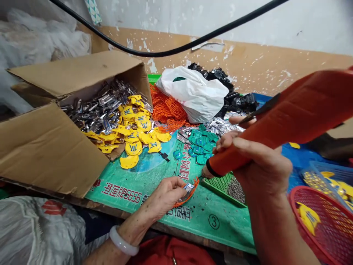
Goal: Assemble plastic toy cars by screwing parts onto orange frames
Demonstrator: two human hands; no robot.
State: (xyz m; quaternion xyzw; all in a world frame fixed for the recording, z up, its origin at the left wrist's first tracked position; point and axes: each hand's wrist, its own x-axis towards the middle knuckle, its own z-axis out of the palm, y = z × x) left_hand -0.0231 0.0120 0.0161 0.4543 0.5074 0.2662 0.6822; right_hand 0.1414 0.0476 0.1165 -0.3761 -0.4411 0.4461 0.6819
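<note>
My left hand [168, 191], with a pale bangle [124, 241] on its wrist, pinches a small curved orange plastic piece [180, 201] with a silvery part on it. My right hand [263, 162] is wrapped around a thick orange-red power screwdriver [278, 121]. The tool slants down to the left, and its tip is close to the right end of the orange piece. I cannot tell whether they touch. Just beyond the tip lies a green tray [213, 186] with many small screws [236, 189]. Green plastic pieces [202, 141] are heaped behind it.
An open cardboard box [52, 147] on the left spills silvery parts [104, 106] and yellow pieces [134, 148]. Orange pieces [165, 106] and a white bag [193, 95] lie at the back. A red basket [328, 235] stands right. A black cable [154, 54] hangs across the top.
</note>
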